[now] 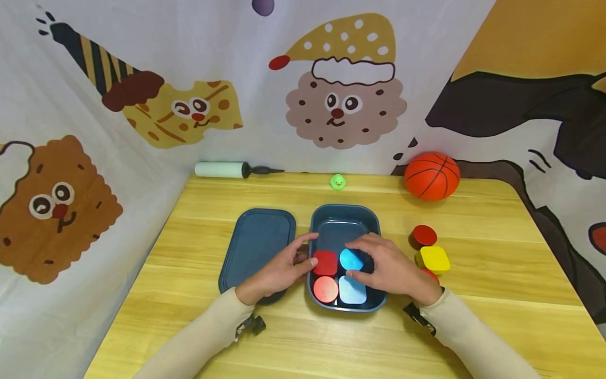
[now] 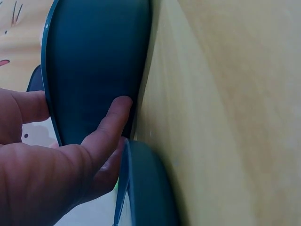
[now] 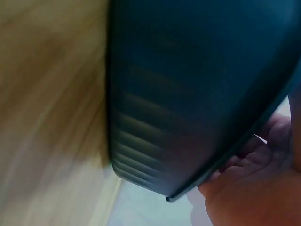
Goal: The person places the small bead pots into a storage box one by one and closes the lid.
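Observation:
A dark blue lunch box (image 1: 347,211) stands uncovered on the table. Its front half bears a red square block (image 1: 325,262), a red round block (image 1: 325,289), a pale blue square block (image 1: 352,290) and a blue round block (image 1: 351,259). My right hand (image 1: 390,266) reaches over the right rim, thumb and forefinger on opposite edges of the blue round block. At the left wall, my left hand (image 1: 279,268) grips the box: thumb and forefinger over the rim, other fingers against the outer wall (image 2: 94,61). In the right wrist view, the box wall (image 3: 188,84) hides the right fingertips.
A dark blue lid (image 1: 260,239) lies left of the box. To the right are a red round block (image 1: 423,236), a yellow square block (image 1: 433,259) and another red piece (image 1: 431,275), partly hidden. A hand pump (image 1: 222,169), green duck (image 1: 337,182) and basketball (image 1: 432,176) line the back edge.

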`<state>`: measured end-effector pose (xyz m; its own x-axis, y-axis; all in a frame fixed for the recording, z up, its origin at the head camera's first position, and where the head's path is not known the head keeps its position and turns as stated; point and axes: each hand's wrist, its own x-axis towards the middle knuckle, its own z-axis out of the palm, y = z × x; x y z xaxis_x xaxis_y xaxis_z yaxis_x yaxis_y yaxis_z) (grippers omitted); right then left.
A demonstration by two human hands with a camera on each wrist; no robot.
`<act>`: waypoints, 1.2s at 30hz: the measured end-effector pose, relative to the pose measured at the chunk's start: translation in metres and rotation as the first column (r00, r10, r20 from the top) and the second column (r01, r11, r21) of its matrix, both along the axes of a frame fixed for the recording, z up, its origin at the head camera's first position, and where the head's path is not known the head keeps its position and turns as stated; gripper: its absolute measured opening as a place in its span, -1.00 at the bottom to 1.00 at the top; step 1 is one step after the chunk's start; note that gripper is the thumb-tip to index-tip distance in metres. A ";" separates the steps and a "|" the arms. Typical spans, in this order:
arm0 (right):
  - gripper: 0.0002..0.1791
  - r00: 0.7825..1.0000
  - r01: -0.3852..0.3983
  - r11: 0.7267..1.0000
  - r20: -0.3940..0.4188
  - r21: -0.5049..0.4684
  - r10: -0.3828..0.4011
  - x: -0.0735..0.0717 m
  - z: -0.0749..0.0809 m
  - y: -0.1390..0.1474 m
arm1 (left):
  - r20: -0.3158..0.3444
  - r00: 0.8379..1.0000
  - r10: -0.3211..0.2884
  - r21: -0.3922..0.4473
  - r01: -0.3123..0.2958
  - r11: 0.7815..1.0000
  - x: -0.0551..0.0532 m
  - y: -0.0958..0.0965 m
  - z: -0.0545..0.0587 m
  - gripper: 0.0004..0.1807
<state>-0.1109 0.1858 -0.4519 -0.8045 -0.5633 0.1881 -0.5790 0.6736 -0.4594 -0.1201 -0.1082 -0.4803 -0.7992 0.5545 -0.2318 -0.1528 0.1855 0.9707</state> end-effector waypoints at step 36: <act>-0.53 1.000 -0.017 0.996 0.016 -0.090 0.019 0.004 0.001 0.013 | 0.010 1.000 0.011 -0.017 -0.011 1.000 0.001 0.001 0.006 -0.26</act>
